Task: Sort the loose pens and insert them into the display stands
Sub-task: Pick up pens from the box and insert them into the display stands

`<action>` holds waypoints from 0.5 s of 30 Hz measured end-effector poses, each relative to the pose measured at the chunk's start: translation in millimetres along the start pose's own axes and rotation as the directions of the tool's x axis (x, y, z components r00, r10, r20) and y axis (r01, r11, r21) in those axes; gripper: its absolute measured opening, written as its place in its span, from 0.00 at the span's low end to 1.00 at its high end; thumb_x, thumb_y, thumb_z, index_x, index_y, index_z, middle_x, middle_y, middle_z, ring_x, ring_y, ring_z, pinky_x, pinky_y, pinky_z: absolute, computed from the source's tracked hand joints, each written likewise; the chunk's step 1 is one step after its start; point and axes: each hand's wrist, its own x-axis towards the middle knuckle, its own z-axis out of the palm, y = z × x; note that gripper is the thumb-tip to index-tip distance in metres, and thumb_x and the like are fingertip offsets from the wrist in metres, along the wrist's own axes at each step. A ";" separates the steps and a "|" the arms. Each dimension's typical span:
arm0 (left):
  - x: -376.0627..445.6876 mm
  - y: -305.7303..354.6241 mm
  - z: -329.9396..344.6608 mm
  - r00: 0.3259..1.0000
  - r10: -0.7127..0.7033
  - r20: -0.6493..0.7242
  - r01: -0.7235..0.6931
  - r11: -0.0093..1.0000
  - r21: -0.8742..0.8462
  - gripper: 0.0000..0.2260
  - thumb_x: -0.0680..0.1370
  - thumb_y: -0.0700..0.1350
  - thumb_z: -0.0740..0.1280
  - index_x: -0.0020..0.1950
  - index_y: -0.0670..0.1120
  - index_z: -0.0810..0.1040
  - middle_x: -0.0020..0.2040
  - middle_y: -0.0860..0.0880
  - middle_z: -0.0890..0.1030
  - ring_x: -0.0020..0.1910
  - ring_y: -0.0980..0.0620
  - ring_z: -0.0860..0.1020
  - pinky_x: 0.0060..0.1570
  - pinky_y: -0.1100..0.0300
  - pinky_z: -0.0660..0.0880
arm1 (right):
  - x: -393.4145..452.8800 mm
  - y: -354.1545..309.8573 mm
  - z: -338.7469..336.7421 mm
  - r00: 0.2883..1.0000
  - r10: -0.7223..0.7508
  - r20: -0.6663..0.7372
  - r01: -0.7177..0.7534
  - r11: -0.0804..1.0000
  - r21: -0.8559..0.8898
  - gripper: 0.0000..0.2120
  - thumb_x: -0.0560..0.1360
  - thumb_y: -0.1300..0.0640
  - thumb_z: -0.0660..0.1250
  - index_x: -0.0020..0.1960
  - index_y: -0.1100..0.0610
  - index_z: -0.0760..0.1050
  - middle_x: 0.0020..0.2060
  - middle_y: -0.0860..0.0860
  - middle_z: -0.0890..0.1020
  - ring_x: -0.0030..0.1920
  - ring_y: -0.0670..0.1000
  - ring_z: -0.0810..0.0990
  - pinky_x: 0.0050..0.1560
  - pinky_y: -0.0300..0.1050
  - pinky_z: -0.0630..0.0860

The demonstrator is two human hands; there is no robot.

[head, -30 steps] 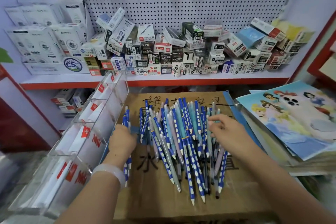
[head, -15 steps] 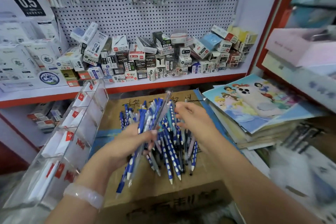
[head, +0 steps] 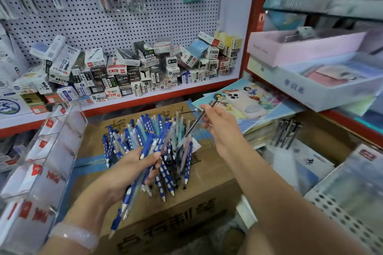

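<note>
A heap of loose pens [head: 165, 141], mostly blue with white dots plus some pastel ones, lies on a cardboard box [head: 186, 209]. My left hand [head: 126, 172] is closed around a bundle of blue pens [head: 134, 188] with their tips pointing down towards me. My right hand [head: 219, 124] is raised over the heap's right side and pinches one dark slim pen [head: 196, 122]. A clear acrylic display stand [head: 41, 161] with several compartments and red-and-white cards stands left of the box.
A red-edged shelf [head: 145, 97] behind the box is crowded with small refill boxes under a pegboard. Picture folders with a phone [head: 244, 103] on them lie to the right. More dark pens [head: 288, 132] and boxes sit lower right.
My left hand has gathered a bundle of blue pens and lifted it. My right hand picked one dark pen from the heap and raised it to the right. The view swung right.
</note>
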 end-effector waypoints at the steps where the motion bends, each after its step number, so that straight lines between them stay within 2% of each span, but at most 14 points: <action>1: 1.7 -0.2 2.2 1.000 -0.009 -0.026 0.008 1.000 -0.016 0.14 0.71 0.51 0.65 0.42 0.39 0.70 0.28 0.44 0.69 0.24 0.50 0.66 0.28 0.59 0.67 | 1.9 -2.9 -17.2 0.999 -0.021 -0.046 0.020 1.000 -0.013 0.10 0.78 0.57 0.63 0.52 0.62 0.78 0.32 0.50 0.74 0.35 0.47 0.72 0.48 0.44 0.74; 3: 6.7 0.8 8.4 0.997 -0.002 -0.082 -0.001 0.999 -0.041 0.15 0.70 0.51 0.66 0.45 0.39 0.71 0.30 0.43 0.69 0.25 0.49 0.66 0.29 0.57 0.66 | 3.3 -8.6 -57.2 0.989 -0.092 -0.113 0.080 0.991 -0.109 0.08 0.78 0.60 0.63 0.52 0.65 0.76 0.33 0.52 0.74 0.33 0.48 0.73 0.41 0.39 0.76; 5: 12.5 5.0 20.3 0.990 0.032 -0.138 -0.039 0.998 -0.046 0.15 0.71 0.51 0.65 0.46 0.39 0.72 0.30 0.44 0.70 0.26 0.49 0.66 0.30 0.56 0.64 | 5.4 -15.3 -102.0 0.971 -0.169 -0.170 0.125 0.962 -0.244 0.04 0.78 0.63 0.62 0.47 0.65 0.73 0.34 0.54 0.74 0.33 0.50 0.74 0.39 0.41 0.75; 7: 18.8 11.4 38.7 0.981 0.076 -0.176 -0.091 0.993 -0.076 0.10 0.76 0.48 0.63 0.45 0.40 0.72 0.29 0.45 0.71 0.25 0.49 0.67 0.30 0.56 0.64 | 10.2 -24.3 -144.9 0.929 -0.267 -0.256 0.127 0.881 -0.457 0.07 0.78 0.62 0.62 0.41 0.60 0.71 0.35 0.55 0.77 0.36 0.53 0.78 0.43 0.47 0.78; 9: 26.4 20.6 61.5 0.970 0.110 -0.215 -0.137 0.984 -0.115 0.08 0.79 0.45 0.60 0.43 0.43 0.73 0.28 0.47 0.72 0.25 0.51 0.68 0.31 0.56 0.65 | 14.2 -35.3 -180.3 0.886 -0.348 -0.305 0.110 0.798 -0.592 0.06 0.78 0.60 0.62 0.43 0.60 0.72 0.39 0.59 0.81 0.41 0.56 0.81 0.48 0.50 0.80; 12: 43.9 40.3 96.4 0.946 0.136 -0.293 -0.194 0.965 -0.176 0.08 0.80 0.43 0.59 0.41 0.45 0.72 0.28 0.50 0.73 0.23 0.53 0.68 0.26 0.60 0.69 | 21.1 -43.6 -213.2 0.851 -0.419 -0.317 0.104 0.726 -0.680 0.04 0.79 0.60 0.61 0.46 0.58 0.72 0.42 0.61 0.82 0.43 0.58 0.82 0.50 0.56 0.79; 15: 62.7 63.3 132.8 0.929 0.144 -0.340 -0.239 0.936 -0.257 0.09 0.81 0.44 0.59 0.41 0.45 0.70 0.30 0.49 0.72 0.22 0.55 0.69 0.24 0.61 0.68 | 25.8 -42.0 -216.0 0.867 -0.400 -0.298 0.099 0.724 -0.683 0.03 0.79 0.61 0.59 0.47 0.56 0.70 0.43 0.60 0.82 0.43 0.58 0.82 0.50 0.57 0.79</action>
